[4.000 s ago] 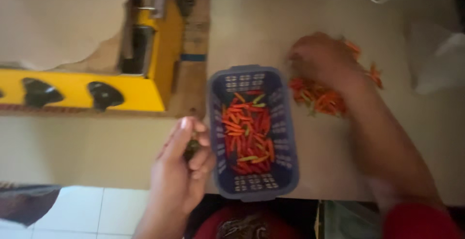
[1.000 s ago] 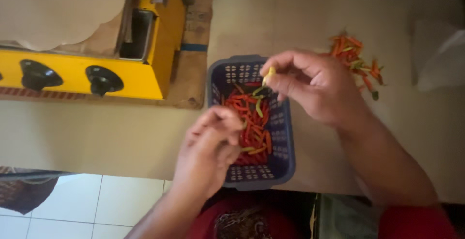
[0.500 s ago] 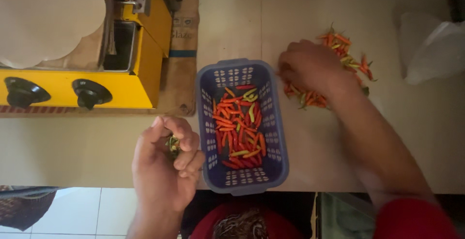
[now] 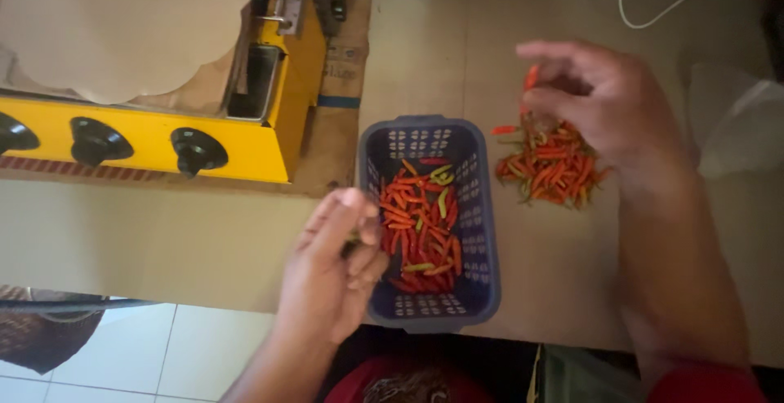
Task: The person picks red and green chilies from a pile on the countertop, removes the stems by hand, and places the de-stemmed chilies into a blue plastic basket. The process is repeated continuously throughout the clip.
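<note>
The right hand (image 4: 600, 109) pinches one red chili (image 4: 531, 78) between fingertips above the loose chili pile (image 4: 549, 166), right of the blue basket (image 4: 482, 280). The left hand (image 4: 335, 268), at the basket's left rim, curls loosely around small green bits, seemingly stems.

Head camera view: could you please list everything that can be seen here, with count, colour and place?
basket: one, blue-purple plastic with slotted walls, centre of the counter at its near edge
chillies in the basket: many, mostly red with a few green, loose inside
chilli pile: one heap, red and orange, on the counter right of the basket
stove: one, yellow with three black knobs, upper left
round sheet: one, pale beige, lying over the stove top
cable: one, white, top right
plastic bag: one, translucent white, far right
counter: one, beige
floor tiles: white, lower left
left hand: fingers curled, beside the basket's left wall
right hand: over the pile, fingers pinching one red chilli
</note>
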